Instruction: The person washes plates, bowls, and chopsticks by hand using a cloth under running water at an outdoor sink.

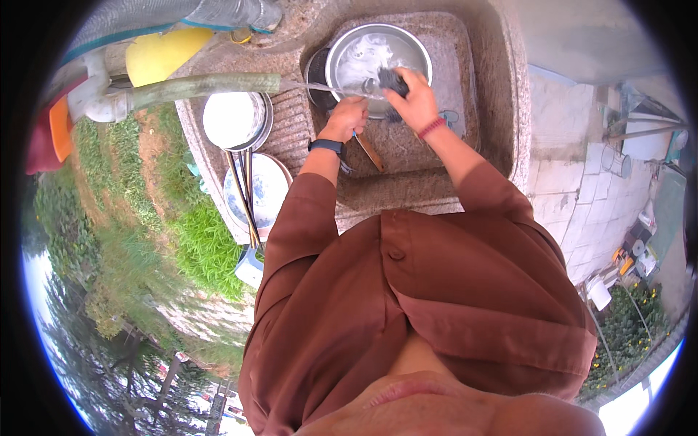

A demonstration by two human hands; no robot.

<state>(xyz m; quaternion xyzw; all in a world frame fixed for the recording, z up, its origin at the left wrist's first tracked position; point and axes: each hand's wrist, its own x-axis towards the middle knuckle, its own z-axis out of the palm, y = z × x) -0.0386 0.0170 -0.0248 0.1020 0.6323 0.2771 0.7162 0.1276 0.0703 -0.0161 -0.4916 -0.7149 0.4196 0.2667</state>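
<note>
My right hand (419, 103), with a red band at the wrist, grips a dark scrubber (392, 82) above a round metal basin (425, 57). Foamy, whitish water (362, 54) swirls inside the basin. My left hand (348, 117) is curled at the basin's near rim, a dark watch on its wrist. Whatever lies within its fingers is hidden. Just below that fist a wooden handle (371, 152) slants down, with a bit of blue near its upper end; I cannot tell whether the fist holds it. From a pale hose (218, 84), water streams between my hands.
The basin stands in a speckled stone sink (496, 71), beside a dark perforated container (319, 79). On the ribbed drainboard (294, 128) at left are metal pans (232, 120) with long handles and a blue-patterned white dish (262, 188). Plants (212, 250) grow beyond it; paving (561, 136) lies right.
</note>
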